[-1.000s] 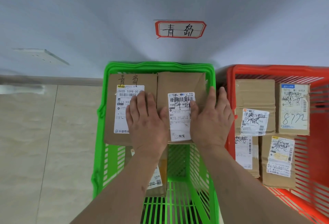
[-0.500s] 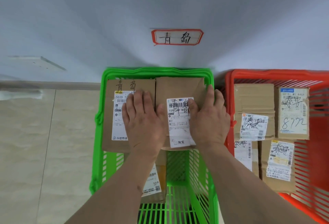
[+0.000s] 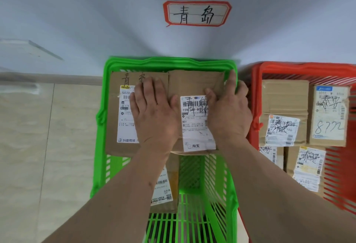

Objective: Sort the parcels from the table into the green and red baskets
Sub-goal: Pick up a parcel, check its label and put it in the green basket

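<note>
A pale blue-grey wall (image 3: 96,11) is filling the upper half of the view, and a red-bordered paper sign (image 3: 196,13) with two handwritten characters is hanging on it directly above the green basket (image 3: 169,63). Beige floor tiles (image 3: 48,156) are showing to the left, meeting the wall along a grey skirting strip (image 3: 52,78). The green basket is standing against the wall, with the red basket (image 3: 308,69) just beside it on the right.

Two cardboard parcels are lying side by side across the far end of the green basket. The left hand (image 3: 154,113) is lying flat, fingers spread and extended, on the left parcel (image 3: 117,119), covering part of its white label. The right hand (image 3: 228,111) is resting open on the right parcel (image 3: 194,84), its fingers reaching over that parcel's right edge toward the basket wall; neither hand is closing around anything. A third parcel (image 3: 165,186) is lying lower in the green basket, partly hidden by the left forearm.

Four labelled parcels (image 3: 283,100) are sitting in the red basket.
</note>
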